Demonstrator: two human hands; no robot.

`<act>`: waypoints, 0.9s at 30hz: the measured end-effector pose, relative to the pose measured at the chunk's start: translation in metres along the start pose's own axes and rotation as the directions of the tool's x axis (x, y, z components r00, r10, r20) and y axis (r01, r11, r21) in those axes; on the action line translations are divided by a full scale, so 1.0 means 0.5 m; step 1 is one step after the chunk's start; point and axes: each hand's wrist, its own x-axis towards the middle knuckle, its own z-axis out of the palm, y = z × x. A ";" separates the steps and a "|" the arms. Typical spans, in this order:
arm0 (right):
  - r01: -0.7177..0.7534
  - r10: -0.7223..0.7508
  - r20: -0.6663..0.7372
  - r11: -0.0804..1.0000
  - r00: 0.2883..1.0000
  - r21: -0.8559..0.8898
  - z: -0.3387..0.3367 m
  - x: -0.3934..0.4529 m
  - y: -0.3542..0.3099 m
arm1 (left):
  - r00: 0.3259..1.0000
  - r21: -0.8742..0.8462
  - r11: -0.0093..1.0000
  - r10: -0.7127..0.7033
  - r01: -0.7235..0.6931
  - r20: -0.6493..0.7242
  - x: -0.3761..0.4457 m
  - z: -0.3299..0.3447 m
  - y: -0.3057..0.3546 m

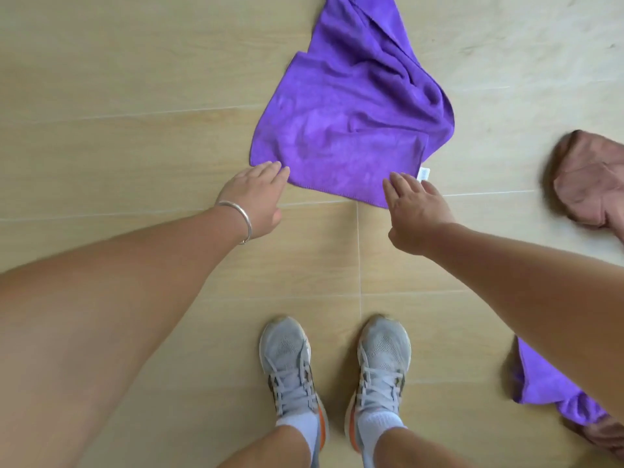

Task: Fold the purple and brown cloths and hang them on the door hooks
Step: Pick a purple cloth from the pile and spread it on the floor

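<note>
A purple cloth lies crumpled on the wooden floor ahead of me, its near edge flat with a white tag at the right corner. My left hand, with a silver bangle on the wrist, reaches down with fingers apart and its fingertips at the cloth's near left corner. My right hand hovers with spread fingers at the near right corner, holding nothing. A brown cloth lies bunched at the right edge. Another purple cloth lies at the lower right, partly hidden by my right arm.
My two grey sneakers stand on the light wood-look floor tiles just behind the purple cloth. A second bit of brown cloth shows at the bottom right corner. No door or hooks are in view.
</note>
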 end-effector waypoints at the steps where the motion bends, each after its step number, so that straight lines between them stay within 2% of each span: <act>1: 0.022 -0.022 -0.003 0.999 1.000 -0.023 0.013 0.012 0.000 | 1.000 0.014 1.000 0.021 -0.021 -0.011 0.019 0.008 -0.007; 6: 0.089 -0.092 -0.017 0.987 0.996 -0.131 0.100 0.100 0.035 | 0.998 0.147 0.989 0.030 -0.023 -0.050 0.149 0.052 -0.069; 11: 0.137 -0.157 -0.150 0.981 0.976 -0.135 0.161 0.137 0.068 | 0.994 0.201 0.979 0.058 -0.038 -0.094 0.226 0.082 -0.124; 14: 0.139 -0.164 -0.264 0.984 0.951 -0.109 0.166 0.150 0.076 | 0.976 0.202 0.977 0.109 -0.071 -0.186 0.241 0.082 -0.145; 22: 0.155 -0.206 -0.418 0.976 0.885 -0.154 0.129 0.180 0.106 | 0.869 0.164 0.978 0.189 -0.127 -0.457 0.264 0.059 -0.123; 25: 0.161 -0.200 -0.382 0.978 0.902 -0.133 0.097 0.181 0.113 | 0.932 0.233 0.972 0.102 -0.019 -0.349 0.267 0.021 -0.105; 27: 0.114 -0.143 -0.322 0.988 0.936 -0.108 0.068 0.171 0.123 | 0.975 0.405 0.914 0.068 0.023 -0.210 0.251 -0.008 -0.087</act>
